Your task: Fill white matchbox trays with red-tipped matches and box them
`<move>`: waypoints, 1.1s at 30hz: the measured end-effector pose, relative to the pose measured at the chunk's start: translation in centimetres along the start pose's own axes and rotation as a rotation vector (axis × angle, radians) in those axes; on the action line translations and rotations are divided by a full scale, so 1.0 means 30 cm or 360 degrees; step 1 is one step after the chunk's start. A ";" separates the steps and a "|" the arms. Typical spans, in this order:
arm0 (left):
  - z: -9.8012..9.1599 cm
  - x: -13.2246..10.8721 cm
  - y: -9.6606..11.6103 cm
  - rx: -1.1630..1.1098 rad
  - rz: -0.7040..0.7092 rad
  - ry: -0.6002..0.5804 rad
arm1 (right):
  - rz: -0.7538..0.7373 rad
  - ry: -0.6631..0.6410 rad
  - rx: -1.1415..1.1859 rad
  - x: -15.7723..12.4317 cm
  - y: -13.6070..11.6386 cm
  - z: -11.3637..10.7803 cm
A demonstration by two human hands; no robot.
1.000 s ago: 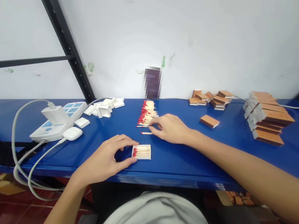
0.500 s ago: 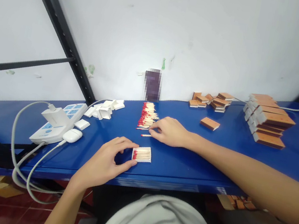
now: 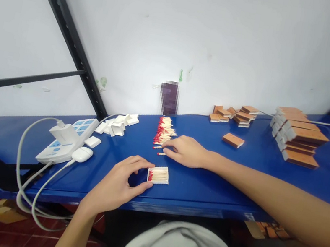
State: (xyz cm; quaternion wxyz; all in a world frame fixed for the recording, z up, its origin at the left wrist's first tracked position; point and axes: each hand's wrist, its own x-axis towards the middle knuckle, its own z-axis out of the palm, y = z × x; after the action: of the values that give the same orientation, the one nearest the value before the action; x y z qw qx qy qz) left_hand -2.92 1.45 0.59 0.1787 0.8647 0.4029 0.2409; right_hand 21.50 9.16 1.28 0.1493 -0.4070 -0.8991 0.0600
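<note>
A small white matchbox tray [image 3: 165,182] lies on the blue shelf with several red-headed matches in it. My left hand [image 3: 121,182] holds the tray's left end between thumb and bent fingers. Farther back is a heap of matches [image 3: 165,132], red heads to the left. At the heap's near edge my right hand [image 3: 186,150] has its thumb and index finger on loose matches. The head ends of two matches [image 3: 159,153] stick out to the left from under the fingertips; their other ends are hidden.
White empty trays [image 3: 118,127] lie in a pile at the left, beside a power strip [image 3: 67,144] with a charger, an earbud case [image 3: 82,154] and cables. Orange matchbox sleeves [image 3: 232,140] lie at the right, with a tall stack [image 3: 304,137] farther right. The wall [image 3: 230,45] stands behind.
A second match now lies apart from the heap by my right fingertips, where one showed before. My left hand still holds the tray. The whole view has shifted slightly.
</note>
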 end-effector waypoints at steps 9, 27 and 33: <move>0.001 0.000 -0.005 0.0004 -0.0008 -0.0022 | -0.0026 -0.0002 -0.0008 -0.010 -0.003 -0.005; 0.002 0.001 -0.005 0.0009 -0.0006 -0.0019 | 0.0076 -0.0072 -0.0107 -0.017 -0.014 -0.003; 0.000 -0.001 -0.001 0.0018 -0.0009 -0.0014 | 0.0101 -0.0121 -0.0103 -0.019 -0.016 -0.006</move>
State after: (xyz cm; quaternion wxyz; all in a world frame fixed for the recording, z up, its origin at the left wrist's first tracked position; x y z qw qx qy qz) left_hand -2.97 1.45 0.57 0.1762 0.8656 0.4059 0.2343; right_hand 21.57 8.41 1.43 0.0999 -0.4372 -0.8923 0.0510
